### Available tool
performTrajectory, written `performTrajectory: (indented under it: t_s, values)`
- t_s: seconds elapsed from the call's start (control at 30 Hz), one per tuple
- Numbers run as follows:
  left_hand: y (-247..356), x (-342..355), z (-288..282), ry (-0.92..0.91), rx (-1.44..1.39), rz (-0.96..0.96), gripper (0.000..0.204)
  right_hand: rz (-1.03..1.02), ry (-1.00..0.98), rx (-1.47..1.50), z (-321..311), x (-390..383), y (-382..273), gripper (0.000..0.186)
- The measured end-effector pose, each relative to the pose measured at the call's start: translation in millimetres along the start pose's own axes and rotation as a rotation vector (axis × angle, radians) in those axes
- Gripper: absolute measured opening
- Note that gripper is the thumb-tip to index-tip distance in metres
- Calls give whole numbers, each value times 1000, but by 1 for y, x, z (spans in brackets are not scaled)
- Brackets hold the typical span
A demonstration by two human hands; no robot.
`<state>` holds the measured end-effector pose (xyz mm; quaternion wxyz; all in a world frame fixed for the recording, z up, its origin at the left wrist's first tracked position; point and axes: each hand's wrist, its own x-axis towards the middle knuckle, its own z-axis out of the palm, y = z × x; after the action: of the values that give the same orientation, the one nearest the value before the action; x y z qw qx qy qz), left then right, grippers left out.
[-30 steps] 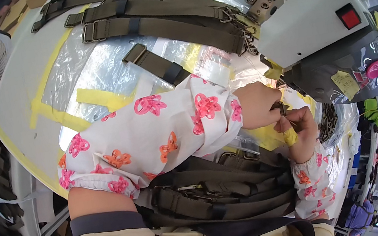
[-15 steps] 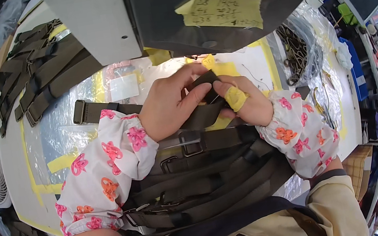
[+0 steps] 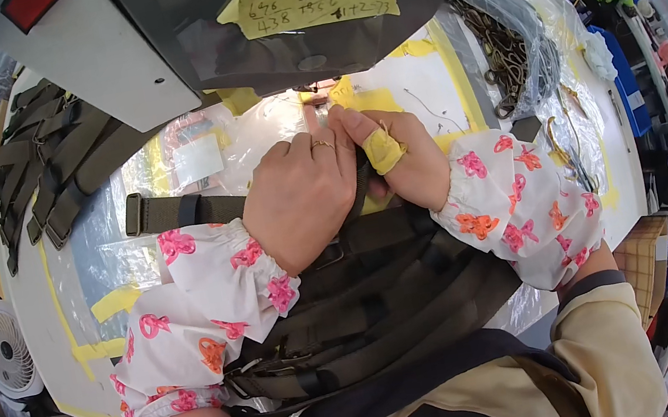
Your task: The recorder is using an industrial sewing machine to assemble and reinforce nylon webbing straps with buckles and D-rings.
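Note:
My left hand [image 3: 303, 200] and my right hand [image 3: 410, 159] meet just in front of the lit spot under a grey machine. Pinched between their closed fingers is a dark olive webbing strap [image 3: 362, 182], mostly hidden by the hands. Yellow tape wraps my right thumb. Left of my left hand, a strap end with a metal buckle and a black loop [image 3: 189, 210] lies on the table. Below both hands, a thick bundle of similar straps [image 3: 383, 289] rests across the near edge, with buckles among them.
The machine's dark housing [image 3: 306, 41] overhangs the white table [image 3: 41, 332]. More straps [image 3: 70, 164] are piled at far left. A clear plastic bag of metal hardware [image 3: 503, 56] sits at far right, scissors [image 3: 562, 148] nearby. A white fan [image 3: 6, 350] stands at left.
My hands have drawn together, and my left hand has turned knuckles up, covering the strap's folded part that showed before. The view has shifted slightly.

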<state>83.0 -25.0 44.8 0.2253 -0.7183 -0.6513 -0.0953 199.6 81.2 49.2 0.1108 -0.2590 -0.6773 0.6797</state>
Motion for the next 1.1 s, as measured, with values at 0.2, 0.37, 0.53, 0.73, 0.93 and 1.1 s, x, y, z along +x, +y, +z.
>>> performTrajectory:
  t_s: [0.2,0.37,0.53,0.73,0.93,1.1]
  values:
    - [-18,2,3,-48,-806,-407,23,-52,50,-70,2,-3,5,32]
    - [-40,1,7,-432,-1721,-754,19,-243,50,-261,1,1,12,23]
    - [-28,-1,7,-260,-1552,-726,19,-329,63,-408,-3,5,11,22]
    - [-30,-3,8,-195,-1312,-589,19,-366,35,-428,-7,8,10,22]
    - [-16,3,-18,392,-676,193,24,13,-35,186,-16,21,-6,24]
    - [-2,-19,7,-70,-807,-80,19,239,-140,478,-25,24,-13,25]
